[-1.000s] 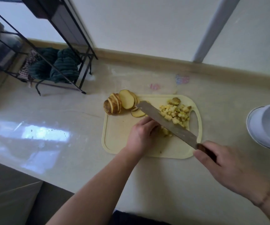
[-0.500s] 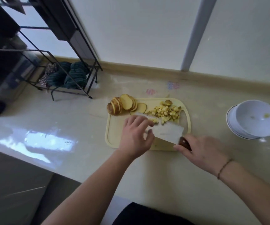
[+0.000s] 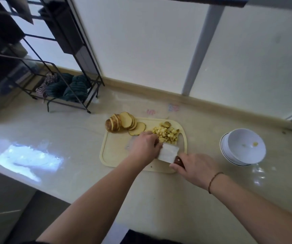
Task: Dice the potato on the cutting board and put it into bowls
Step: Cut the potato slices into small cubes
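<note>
A pale yellow cutting board (image 3: 110, 154) lies on the counter. Potato slices (image 3: 124, 122) are fanned at its far left corner, and a pile of diced potato (image 3: 166, 133) sits at its far right. My right hand (image 3: 194, 169) grips the wooden handle of a cleaver (image 3: 168, 152), whose broad blade lies nearly flat on the board just before the dice. My left hand (image 3: 144, 146) rests over the blade's left part, its fingers bent against the near edge of the dice pile. Stacked white bowls (image 3: 229, 152) stand to the right, with a small bit of potato inside the top one.
A black wire rack (image 3: 68, 95) holding dark green cloths stands at the back left of the counter. The wall and a raised ledge (image 3: 212, 104) run behind the board. The counter's front edge drops off at the lower left.
The cleaver has gone from slanting across the board to lying flat before the dice. My left hand has shifted right onto the blade, up to the dice pile.
</note>
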Available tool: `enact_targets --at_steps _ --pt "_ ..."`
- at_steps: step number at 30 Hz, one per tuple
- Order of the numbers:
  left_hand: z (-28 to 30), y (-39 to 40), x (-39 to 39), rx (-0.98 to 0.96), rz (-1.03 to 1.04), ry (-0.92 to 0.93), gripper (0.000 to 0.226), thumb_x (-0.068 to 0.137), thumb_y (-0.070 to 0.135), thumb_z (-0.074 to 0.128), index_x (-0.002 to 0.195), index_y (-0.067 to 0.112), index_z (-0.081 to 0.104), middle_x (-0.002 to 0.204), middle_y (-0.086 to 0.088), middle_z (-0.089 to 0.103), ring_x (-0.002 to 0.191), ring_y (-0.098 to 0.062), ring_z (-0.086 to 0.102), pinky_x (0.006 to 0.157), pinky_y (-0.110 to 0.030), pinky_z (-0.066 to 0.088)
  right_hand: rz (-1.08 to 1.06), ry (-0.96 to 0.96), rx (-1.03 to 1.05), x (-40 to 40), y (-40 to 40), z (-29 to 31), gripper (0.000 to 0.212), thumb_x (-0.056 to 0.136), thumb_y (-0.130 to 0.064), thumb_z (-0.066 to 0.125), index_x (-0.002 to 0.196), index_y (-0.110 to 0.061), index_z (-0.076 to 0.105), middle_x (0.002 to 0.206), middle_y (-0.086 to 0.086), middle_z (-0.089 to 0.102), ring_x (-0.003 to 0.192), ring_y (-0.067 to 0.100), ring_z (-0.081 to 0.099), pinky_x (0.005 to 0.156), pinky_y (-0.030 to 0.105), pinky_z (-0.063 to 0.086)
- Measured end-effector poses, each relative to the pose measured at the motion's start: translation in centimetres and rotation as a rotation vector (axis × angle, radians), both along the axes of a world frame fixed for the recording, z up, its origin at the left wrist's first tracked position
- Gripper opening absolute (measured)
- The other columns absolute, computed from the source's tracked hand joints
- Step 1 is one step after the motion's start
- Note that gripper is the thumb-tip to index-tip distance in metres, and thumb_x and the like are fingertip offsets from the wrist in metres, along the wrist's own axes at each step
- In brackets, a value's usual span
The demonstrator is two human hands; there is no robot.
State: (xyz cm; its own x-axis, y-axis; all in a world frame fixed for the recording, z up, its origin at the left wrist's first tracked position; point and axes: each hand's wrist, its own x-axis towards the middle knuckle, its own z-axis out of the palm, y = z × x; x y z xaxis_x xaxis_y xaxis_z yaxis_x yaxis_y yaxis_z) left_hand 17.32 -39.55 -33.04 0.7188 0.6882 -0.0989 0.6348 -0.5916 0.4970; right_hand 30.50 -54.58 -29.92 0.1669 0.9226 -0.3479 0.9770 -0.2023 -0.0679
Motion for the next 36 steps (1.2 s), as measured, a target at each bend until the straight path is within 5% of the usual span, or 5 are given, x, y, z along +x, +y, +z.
enact_targets --at_steps 12,16,19,28,36 --pt "1.5 4.2 1.6 0.007 -0.107 0.125 0.026 0.101 0.03 0.059 0.097 0.009 0.075 0.097 -0.005 0.065 0.092 -0.023 0.06 0.081 -0.035 0.051 0.056 0.026 -0.024 0.8 -0.4 1.4 0.053 0.097 -0.066 0.022 0.11 -0.022 0.048 0.102 0.005 0.067 0.092 0.028 0.065 0.067 0.038 0.042" --pt "2.0 9.2 0.8 0.187 -0.286 0.358 0.04 0.099 0.036 0.06 0.136 0.022 0.06 0.138 0.0 0.057 0.125 -0.024 0.049 0.107 -0.04 0.042 0.047 0.073 -0.041 1.2 0.3 1.6 0.054 0.097 -0.066 0.021 0.111 -0.022 0.048 0.102 0.005 0.066 0.091 0.027 0.064 0.067 0.036 0.042" --pt "1.6 11.1 0.8 0.218 -0.381 0.575 0.056 0.098 0.039 0.061 0.149 0.024 0.045 0.149 -0.001 0.047 0.134 -0.026 0.044 0.114 -0.043 0.036 0.056 0.082 -0.053 1.2 0.8 1.7 0.053 0.097 -0.066 0.021 0.112 -0.022 0.048 0.102 0.005 0.066 0.091 0.026 0.064 0.065 0.035 0.04" --pt "1.3 14.0 1.3 0.188 -0.412 0.593 0.048 0.089 0.035 0.074 0.135 0.027 0.06 0.131 0.0 0.058 0.121 -0.024 0.052 0.109 -0.041 0.038 0.061 0.085 -0.078 1.4 1.5 1.5 0.054 0.096 -0.068 0.02 0.109 -0.024 0.048 0.1 0.003 0.065 0.09 0.024 0.064 0.065 0.035 0.04" --pt "1.4 13.5 2.1 0.275 -0.544 0.706 0.061 0.079 0.056 0.079 0.129 0.028 0.057 0.127 0.007 0.058 0.126 -0.022 0.044 0.115 -0.048 0.025 0.072 0.09 -0.076 1.4 1.4 1.5 0.052 0.096 -0.067 0.02 0.109 -0.024 0.046 0.101 0.001 0.065 0.089 0.023 0.065 0.065 0.033 0.042"
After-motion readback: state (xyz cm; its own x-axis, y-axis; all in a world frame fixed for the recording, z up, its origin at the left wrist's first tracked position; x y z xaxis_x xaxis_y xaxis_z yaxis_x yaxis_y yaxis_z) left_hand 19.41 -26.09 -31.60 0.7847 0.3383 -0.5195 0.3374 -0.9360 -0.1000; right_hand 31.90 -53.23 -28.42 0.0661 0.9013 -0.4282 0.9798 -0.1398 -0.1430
